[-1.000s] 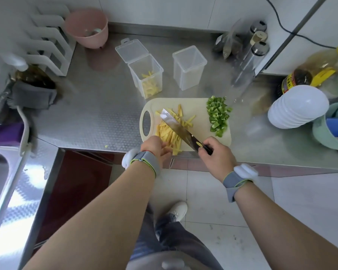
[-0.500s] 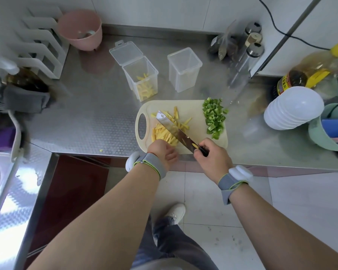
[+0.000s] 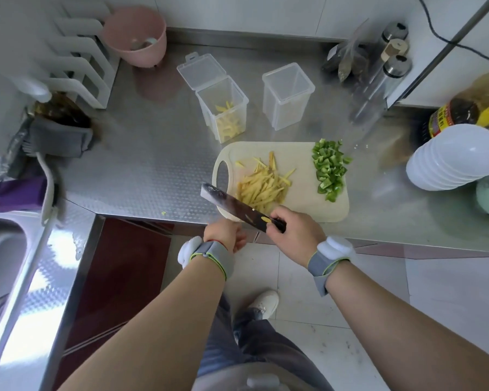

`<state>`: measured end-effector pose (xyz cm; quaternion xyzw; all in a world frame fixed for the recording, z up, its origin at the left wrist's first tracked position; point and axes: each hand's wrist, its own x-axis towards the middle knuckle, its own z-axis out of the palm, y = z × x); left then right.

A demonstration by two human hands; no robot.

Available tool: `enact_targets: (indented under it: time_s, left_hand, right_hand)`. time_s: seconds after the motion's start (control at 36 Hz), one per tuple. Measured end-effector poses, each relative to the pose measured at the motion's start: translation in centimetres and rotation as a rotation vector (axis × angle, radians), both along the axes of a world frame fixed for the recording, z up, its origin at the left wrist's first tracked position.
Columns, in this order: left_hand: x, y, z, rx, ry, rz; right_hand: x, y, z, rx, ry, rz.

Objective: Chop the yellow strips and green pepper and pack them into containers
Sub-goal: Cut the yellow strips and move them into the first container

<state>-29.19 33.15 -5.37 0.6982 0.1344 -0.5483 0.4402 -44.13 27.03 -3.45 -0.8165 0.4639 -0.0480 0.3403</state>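
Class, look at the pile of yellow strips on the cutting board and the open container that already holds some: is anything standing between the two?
Nothing visible blocks that path. The yellow strips lie on the cutting board, and the open container stands just beyond its far edge with its lid flipped back. The knife sits on the near side.

Yellow strips (image 3: 261, 185) lie heaped on the board just beyond the knife-gripping right hand (image 3: 295, 235); diced green pepper (image 3: 329, 168) is piled farther right. Two open containers (image 3: 227, 108) stand beyond, one part-filled with strips.
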Motion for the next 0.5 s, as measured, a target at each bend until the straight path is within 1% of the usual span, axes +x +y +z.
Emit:
enact_targets:
  time_s: [0.08,0.14,0.22,0.33,0.5]
  left_hand:
    - [0.3,0.3,-0.3,-0.022,0.014,-0.011]
    - [0.2,0.1,-0.3,-0.002,0.022,0.039]
    - [-0.2,-0.2,-0.3,0.033,-0.035,0.094]
    - [-0.4,-0.6,-0.4,0.039,-0.047,0.063]
    - [0.1,-1.6,-0.4,0.034,-0.066,-0.019]
  right_hand:
    - [0.7,-0.1,-0.6,-0.011,0.049,0.06]
    - [0.8,-0.5,-1.1,-0.019,0.083,0.079]
    - [0.8,-1.6,-1.5,-0.049,0.104,0.091]
    - [1.0,-3.5,-1.4,-0.122,0.11,0.072]
    - [1.0,-5.1,-1.2,-0.181,0.141,0.035]
